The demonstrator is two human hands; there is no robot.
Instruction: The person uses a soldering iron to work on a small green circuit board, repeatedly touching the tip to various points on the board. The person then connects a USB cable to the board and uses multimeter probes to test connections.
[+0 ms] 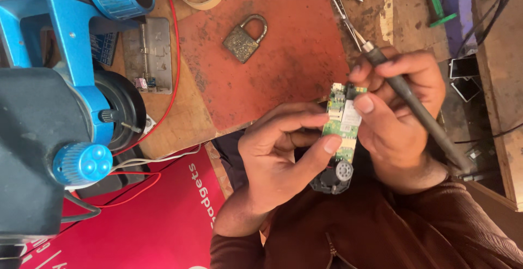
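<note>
A small green circuit board [342, 122] is being held up between both hands, above the lap and just in front of the worktop [180, 127], well clear of the clutter so that its face is turned towards the eyes. A round grey part and a dark housing piece are hanging at its lower end.

The left hand [280, 154] is being curled around the board's left edge: the thumb is being pressed against the lower part of the board while the fingers are being folded over behind the upper part, so the hand is closed on it in a light pinch rather than a fist. The wrist is being bent upward from a brown sleeve [381, 231].

The right hand [397, 105] is being kept busy with two things at once. A dark-handled soldering iron [414, 111] is being gripped across the palm, its metal tip pointing away towards the worktop, probably to keep it off the board. The thumb is being laid on the board's pale label, steadying the right edge.

On the worktop, an old brass padlock [245, 39] is lying on a red mat [267, 56], untouched. A blue microscope stand [60, 67] is looming at the left, a metal board holder [148, 56] beside it, and tweezers [340, 7] are lying beyond the mat.
</note>
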